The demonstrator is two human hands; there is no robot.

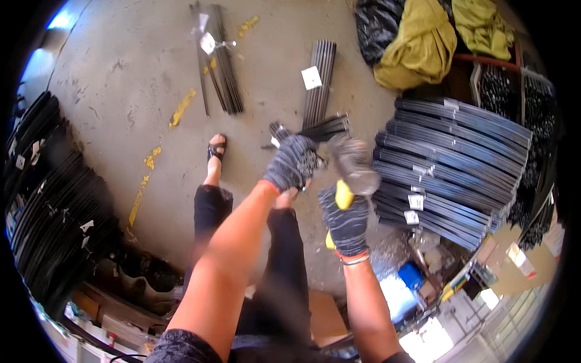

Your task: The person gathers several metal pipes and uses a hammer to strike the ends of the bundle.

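My left hand (292, 163), in a grey knit glove with an orange cuff, is closed in front of me. What its fingers hold is hidden. Just beyond it lie short dark rods (327, 128), some with their ends toward me. My right hand (346, 221), gloved alike, grips a hammer by its yellow handle (344, 195). The hammer's head (354, 163) is smeared by motion and hangs a little right of my left hand. Farther off, a tied bundle of long dark rods (321, 78) with a white tag lies on the floor.
More tagged rods (224, 66) lie at the far left. A large stack of bundled rods (451, 163) rises on the right, with black bundles (60, 199) on the left. Olive sacks (417, 45) sit at the far right. My sandalled foot (216, 148) stands near a worn yellow floor line (181, 107).
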